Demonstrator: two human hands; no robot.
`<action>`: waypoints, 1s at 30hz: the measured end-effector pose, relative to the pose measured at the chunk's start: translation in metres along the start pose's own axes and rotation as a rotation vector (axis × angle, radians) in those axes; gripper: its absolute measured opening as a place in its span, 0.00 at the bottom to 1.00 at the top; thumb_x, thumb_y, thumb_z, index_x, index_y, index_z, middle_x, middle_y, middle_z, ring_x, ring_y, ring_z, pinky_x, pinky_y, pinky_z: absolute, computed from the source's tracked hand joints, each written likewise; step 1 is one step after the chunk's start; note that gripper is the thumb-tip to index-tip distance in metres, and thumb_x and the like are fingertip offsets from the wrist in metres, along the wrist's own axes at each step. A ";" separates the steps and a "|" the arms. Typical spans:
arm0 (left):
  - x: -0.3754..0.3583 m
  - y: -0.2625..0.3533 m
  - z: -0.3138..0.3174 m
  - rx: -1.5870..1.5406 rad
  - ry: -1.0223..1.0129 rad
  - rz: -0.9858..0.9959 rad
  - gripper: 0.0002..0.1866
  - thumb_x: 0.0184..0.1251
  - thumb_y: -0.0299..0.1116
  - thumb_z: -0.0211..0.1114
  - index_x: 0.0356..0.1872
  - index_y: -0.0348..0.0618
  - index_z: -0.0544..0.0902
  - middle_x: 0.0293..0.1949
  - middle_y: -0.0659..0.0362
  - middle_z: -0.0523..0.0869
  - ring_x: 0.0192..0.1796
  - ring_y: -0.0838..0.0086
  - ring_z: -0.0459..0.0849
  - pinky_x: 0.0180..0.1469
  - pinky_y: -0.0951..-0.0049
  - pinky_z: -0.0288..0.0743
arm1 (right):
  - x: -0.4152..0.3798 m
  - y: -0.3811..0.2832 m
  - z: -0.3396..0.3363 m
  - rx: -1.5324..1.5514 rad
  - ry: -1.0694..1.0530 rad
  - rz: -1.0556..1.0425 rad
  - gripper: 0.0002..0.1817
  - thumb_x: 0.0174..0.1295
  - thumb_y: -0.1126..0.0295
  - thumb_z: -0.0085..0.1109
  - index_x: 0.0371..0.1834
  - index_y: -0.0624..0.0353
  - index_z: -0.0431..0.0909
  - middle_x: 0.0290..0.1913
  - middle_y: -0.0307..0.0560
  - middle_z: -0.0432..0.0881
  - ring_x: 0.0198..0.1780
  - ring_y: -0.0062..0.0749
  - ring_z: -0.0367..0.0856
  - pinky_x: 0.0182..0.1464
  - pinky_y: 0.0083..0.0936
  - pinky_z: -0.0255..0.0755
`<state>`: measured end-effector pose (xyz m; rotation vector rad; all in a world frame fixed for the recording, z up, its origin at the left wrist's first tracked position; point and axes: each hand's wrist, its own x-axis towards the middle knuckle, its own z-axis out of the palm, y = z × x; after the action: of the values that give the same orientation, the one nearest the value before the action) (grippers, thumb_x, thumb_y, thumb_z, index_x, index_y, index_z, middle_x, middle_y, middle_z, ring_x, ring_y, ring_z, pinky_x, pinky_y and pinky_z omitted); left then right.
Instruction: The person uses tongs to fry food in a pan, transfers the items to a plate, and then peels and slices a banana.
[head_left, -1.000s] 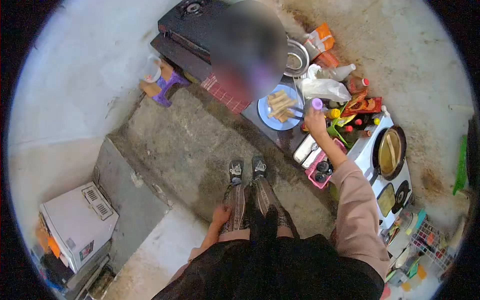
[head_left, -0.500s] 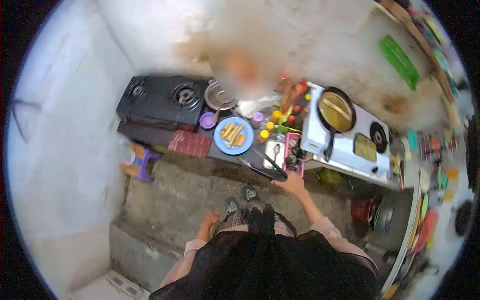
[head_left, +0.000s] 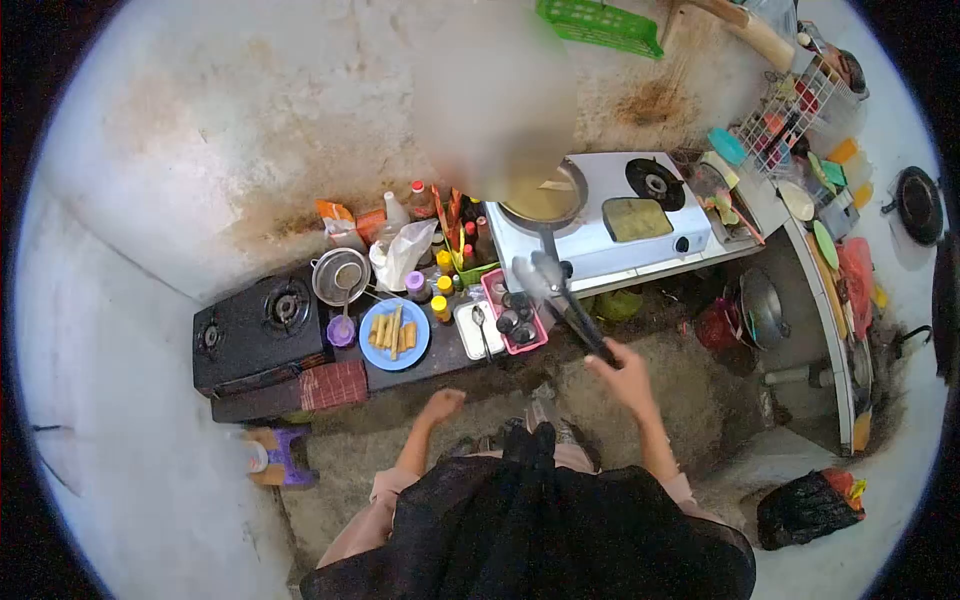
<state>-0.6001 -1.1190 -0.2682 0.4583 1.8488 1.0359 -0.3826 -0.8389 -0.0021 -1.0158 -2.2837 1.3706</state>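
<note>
My right hand (head_left: 622,374) grips the handle end of long metal tongs (head_left: 560,301), whose tips point up toward the frying pan (head_left: 545,203) on the white stove (head_left: 610,222). Yellow oil fills the pan; a blurred patch hides its upper part. My left hand (head_left: 440,405) hangs free with fingers loosely curled, holding nothing, just below the dark low counter (head_left: 445,350). On that counter sits a blue plate (head_left: 394,334) with several fried rolls. A pink tray (head_left: 513,312) of small jars stands beside the tongs.
A black two-burner stove (head_left: 256,330) stands at the left, with a metal strainer bowl (head_left: 340,276) and sauce bottles (head_left: 441,290) behind the plate. A purple stool (head_left: 279,456) is on the floor. Dish racks (head_left: 800,110) and pans crowd the right side; a black bag (head_left: 805,506) lies lower right.
My right hand left the purple-capped bottle, took up the tongs and lifted them toward the frying pan. The view swung right, so the counter now sits left of centre.
</note>
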 end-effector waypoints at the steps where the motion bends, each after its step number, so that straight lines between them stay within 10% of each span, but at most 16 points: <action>1: 0.014 0.017 -0.001 -0.071 -0.066 0.048 0.17 0.61 0.44 0.55 0.33 0.39 0.80 0.25 0.60 0.80 0.29 0.79 0.77 0.33 0.78 0.70 | 0.011 -0.011 -0.016 -0.021 0.008 -0.023 0.30 0.46 0.53 0.66 0.44 0.68 0.75 0.38 0.52 0.79 0.41 0.32 0.77 0.45 0.26 0.68; 11: 0.062 0.249 0.050 -0.259 0.057 0.168 0.18 0.63 0.41 0.56 0.47 0.40 0.73 0.36 0.61 0.78 0.34 0.80 0.76 0.36 0.81 0.69 | 0.231 0.003 -0.097 -0.820 0.128 -0.339 0.26 0.48 0.53 0.61 0.45 0.62 0.73 0.40 0.54 0.76 0.37 0.48 0.78 0.35 0.38 0.72; 21: 0.109 0.304 0.121 -0.181 0.552 0.161 0.27 0.56 0.39 0.64 0.51 0.33 0.67 0.41 0.50 0.75 0.41 0.71 0.74 0.41 0.73 0.70 | 0.405 0.016 -0.083 -0.949 -0.144 -0.521 0.19 0.50 0.56 0.59 0.38 0.61 0.74 0.35 0.52 0.75 0.34 0.47 0.78 0.34 0.38 0.73; 22: 0.120 0.289 0.126 -0.047 0.652 0.268 0.26 0.57 0.38 0.62 0.50 0.31 0.66 0.39 0.49 0.75 0.31 0.71 0.77 0.34 0.72 0.71 | 0.413 0.020 -0.079 -0.940 -0.136 -0.551 0.19 0.50 0.55 0.59 0.36 0.61 0.75 0.35 0.51 0.75 0.33 0.47 0.78 0.33 0.38 0.73; 30: 0.118 0.307 0.131 -0.200 0.683 0.188 0.21 0.57 0.38 0.61 0.47 0.36 0.71 0.35 0.55 0.77 0.33 0.73 0.75 0.36 0.75 0.68 | 0.422 0.011 -0.097 -0.906 -0.242 -0.597 0.22 0.52 0.54 0.56 0.39 0.62 0.77 0.33 0.55 0.77 0.33 0.43 0.79 0.33 0.34 0.72</action>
<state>-0.5797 -0.8029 -0.1109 0.1625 2.2826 1.6335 -0.6229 -0.4781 -0.0068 -0.2566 -3.0941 0.1950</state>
